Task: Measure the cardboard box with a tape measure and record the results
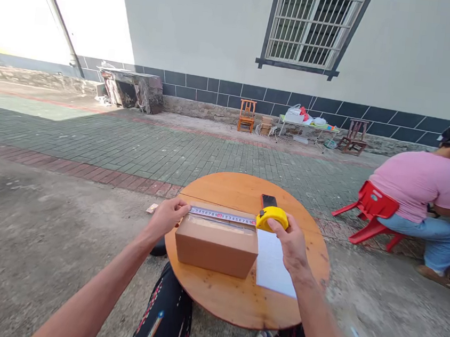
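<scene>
A brown cardboard box (212, 250) sits on the round wooden table (230, 303) in front of me. Stretched along the top of the box is the white blade of a tape measure (272, 218) with a yellow case. My right hand (292, 240) grips the case just past the box's right end. At the left end of the box, my left hand (169, 215) pinches the free end of the blade between thumb and fingers. White paper (273, 265) lies to the right of the box, partly under my right hand. Behind the yellow case rests a dark phone-like object (269, 200).
To the right, a person in a pink shirt (421, 175) sits on a red plastic chair (378, 203). By the far wall stand a wooden chair (246, 117), a folding table (310, 125) with bags on it, and a dark chair (355, 136).
</scene>
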Action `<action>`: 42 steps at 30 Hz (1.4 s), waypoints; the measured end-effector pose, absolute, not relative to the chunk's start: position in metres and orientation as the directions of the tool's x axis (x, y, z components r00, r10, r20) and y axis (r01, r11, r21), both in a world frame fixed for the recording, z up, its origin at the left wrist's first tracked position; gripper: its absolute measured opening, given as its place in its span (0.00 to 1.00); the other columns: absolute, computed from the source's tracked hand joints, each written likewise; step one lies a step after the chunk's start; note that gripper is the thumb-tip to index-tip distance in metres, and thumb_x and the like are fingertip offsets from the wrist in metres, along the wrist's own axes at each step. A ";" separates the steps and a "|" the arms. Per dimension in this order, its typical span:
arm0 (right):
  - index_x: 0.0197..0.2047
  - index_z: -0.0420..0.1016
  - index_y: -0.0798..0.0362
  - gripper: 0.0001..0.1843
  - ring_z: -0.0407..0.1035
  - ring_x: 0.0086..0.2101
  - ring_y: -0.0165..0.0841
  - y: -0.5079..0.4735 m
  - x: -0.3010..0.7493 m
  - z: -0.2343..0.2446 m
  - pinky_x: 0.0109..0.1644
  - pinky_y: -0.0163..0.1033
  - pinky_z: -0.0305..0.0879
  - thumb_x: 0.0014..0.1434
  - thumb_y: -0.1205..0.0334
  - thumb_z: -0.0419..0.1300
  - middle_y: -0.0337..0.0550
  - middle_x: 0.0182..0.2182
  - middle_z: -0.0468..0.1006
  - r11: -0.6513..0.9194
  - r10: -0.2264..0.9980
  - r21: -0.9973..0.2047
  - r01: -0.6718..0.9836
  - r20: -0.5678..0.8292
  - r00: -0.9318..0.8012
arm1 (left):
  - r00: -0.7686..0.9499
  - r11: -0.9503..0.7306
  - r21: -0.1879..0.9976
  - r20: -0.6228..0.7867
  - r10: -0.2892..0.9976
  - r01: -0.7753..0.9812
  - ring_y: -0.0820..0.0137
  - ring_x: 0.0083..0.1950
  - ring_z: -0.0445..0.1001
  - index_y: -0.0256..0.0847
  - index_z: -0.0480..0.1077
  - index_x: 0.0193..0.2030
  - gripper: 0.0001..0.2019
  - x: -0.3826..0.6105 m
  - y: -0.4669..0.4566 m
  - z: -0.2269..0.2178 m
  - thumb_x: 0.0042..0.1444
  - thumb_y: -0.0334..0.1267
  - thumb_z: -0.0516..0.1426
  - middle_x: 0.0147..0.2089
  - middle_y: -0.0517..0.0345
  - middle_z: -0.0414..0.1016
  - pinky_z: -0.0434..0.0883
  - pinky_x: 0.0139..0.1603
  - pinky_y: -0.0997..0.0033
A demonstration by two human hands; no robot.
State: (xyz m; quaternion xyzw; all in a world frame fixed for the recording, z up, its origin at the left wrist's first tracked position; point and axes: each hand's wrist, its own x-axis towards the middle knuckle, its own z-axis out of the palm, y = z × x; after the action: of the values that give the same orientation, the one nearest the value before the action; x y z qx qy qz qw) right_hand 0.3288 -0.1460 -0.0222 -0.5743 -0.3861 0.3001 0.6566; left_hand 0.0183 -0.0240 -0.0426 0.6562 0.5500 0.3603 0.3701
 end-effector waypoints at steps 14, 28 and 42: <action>0.44 0.77 0.55 0.28 0.70 0.34 0.37 -0.158 0.335 -0.024 0.33 0.37 0.64 0.43 0.45 0.70 0.44 0.35 0.81 0.109 0.806 -0.987 0.114 0.155 0.571 | 0.196 -0.119 0.881 0.031 0.980 0.457 0.74 0.23 0.64 0.40 0.66 0.21 0.19 0.020 -0.026 -0.031 0.46 0.55 0.56 0.20 0.65 0.63 0.62 0.22 0.76; 0.41 0.76 0.53 0.24 0.70 0.34 0.36 -0.163 0.333 -0.025 0.34 0.37 0.65 0.46 0.46 0.70 0.42 0.34 0.80 0.106 0.822 -0.985 0.136 0.164 0.545 | 0.187 -0.132 0.870 0.046 0.981 0.474 0.72 0.21 0.65 0.42 0.62 0.20 0.17 0.021 -0.026 -0.032 0.45 0.54 0.55 0.18 0.65 0.62 0.60 0.23 0.75; 0.47 0.74 0.50 0.24 0.75 0.32 0.39 -0.235 0.252 0.000 0.36 0.41 0.72 0.53 0.44 0.68 0.44 0.36 0.81 0.127 0.839 -0.753 0.645 0.429 0.335 | 0.346 -0.261 0.866 0.111 0.932 0.426 0.74 0.24 0.59 0.39 0.68 0.25 0.12 0.061 -0.019 0.021 0.53 0.45 0.57 0.21 0.67 0.57 0.53 0.25 0.72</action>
State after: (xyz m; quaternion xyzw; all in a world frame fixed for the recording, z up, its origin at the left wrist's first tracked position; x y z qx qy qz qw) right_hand 0.2524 -0.2354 -0.0001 -0.6533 -0.5679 0.0987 0.4909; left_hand 0.0615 -0.0190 0.0209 0.7236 0.4691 0.3270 0.3865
